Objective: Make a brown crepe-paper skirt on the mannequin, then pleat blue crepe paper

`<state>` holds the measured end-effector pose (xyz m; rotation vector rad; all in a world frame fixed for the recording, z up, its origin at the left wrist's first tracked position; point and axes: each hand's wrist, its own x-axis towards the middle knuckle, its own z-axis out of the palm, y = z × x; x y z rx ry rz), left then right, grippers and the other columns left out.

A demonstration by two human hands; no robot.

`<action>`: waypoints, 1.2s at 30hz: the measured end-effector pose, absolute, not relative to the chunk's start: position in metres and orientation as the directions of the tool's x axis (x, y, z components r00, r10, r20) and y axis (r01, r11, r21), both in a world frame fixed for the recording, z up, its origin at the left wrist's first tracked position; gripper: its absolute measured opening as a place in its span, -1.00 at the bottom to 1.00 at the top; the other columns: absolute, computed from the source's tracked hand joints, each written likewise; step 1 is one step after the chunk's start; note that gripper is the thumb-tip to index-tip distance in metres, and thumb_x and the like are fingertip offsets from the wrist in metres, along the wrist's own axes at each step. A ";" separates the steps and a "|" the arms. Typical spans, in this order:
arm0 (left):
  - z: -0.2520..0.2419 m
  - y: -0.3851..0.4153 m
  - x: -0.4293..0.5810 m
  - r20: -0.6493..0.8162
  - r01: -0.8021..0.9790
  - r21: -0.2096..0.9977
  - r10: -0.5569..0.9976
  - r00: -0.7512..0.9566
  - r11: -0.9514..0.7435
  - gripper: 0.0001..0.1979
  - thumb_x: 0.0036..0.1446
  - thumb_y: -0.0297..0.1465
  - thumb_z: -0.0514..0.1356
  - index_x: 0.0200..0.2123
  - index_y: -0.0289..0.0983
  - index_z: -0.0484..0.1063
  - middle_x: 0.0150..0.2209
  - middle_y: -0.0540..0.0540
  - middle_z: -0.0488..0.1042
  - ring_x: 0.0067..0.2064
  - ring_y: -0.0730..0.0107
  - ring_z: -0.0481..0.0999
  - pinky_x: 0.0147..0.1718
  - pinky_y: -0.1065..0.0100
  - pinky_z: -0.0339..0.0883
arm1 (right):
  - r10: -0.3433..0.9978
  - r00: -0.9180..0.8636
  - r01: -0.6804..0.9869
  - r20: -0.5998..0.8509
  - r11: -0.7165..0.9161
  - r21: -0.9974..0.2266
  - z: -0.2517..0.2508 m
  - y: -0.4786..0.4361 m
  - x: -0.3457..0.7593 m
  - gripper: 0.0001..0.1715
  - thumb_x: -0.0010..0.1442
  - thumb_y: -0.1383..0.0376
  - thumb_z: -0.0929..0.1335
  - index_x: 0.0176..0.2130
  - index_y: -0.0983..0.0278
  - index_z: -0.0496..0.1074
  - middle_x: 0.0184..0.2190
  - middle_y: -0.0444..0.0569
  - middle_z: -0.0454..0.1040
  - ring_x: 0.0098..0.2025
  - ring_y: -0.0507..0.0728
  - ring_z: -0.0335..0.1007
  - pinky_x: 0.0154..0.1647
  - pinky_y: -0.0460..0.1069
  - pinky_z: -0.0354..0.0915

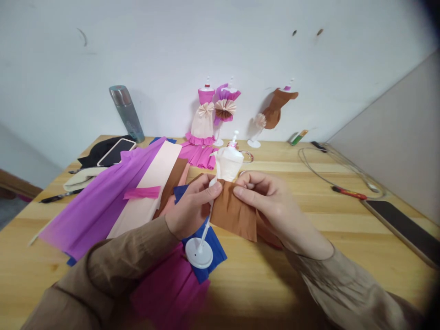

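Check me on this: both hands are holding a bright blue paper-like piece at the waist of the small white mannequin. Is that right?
Not quite: the head view shows that the thin, paper-like piece is brown, not bright blue. The left hand and right hand do hold it at the waist of the small white mannequin.

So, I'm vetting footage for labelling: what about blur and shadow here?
Head view: the held brown sheet looks fairly clear; the purple sheet smears at its lower left end; the magenta sheet looks soft; shadow darkens the table below the right hand; both right picture corners go dark.
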<state>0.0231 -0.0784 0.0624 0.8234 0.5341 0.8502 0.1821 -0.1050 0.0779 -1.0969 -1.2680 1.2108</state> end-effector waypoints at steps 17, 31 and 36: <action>0.061 -0.081 0.023 -0.069 -0.464 0.779 0.794 0.604 0.421 -0.65 0.05 -0.27 0.34 -0.15 -0.30 0.38 -0.20 -0.14 0.53 -0.06 0.14 0.53 -0.05 0.17 0.35 | 0.995 0.020 -0.026 0.100 0.100 -0.995 0.084 -0.112 0.176 -0.81 0.01 0.22 0.49 -0.49 0.24 0.45 -0.57 -0.16 0.39 -0.52 -0.01 0.24 -0.50 -0.08 0.18; 0.062 -0.082 0.021 -0.037 -0.470 0.794 0.802 0.597 0.386 -0.69 0.11 -0.30 0.28 -0.10 -0.30 0.43 -0.18 -0.13 0.52 0.00 0.14 0.49 0.04 0.16 0.28 | 0.994 -0.001 0.005 0.111 0.111 -0.994 0.084 -0.111 0.176 -0.75 0.04 0.21 0.46 -0.50 0.26 0.37 -0.61 -0.20 0.30 -0.56 -0.04 0.15 -0.56 -0.11 0.07; 0.061 -0.080 0.022 -0.017 -0.470 0.817 0.829 0.559 0.334 -0.77 0.08 -0.29 0.29 -0.25 -0.29 0.39 -0.31 -0.08 0.47 -0.05 0.16 0.49 -0.04 0.20 0.30 | 0.995 0.019 0.056 0.098 0.097 -0.994 0.091 -0.114 0.177 -0.75 0.01 0.20 0.47 -0.52 0.26 0.37 -0.61 -0.19 0.32 -0.58 -0.04 0.15 -0.58 -0.10 0.08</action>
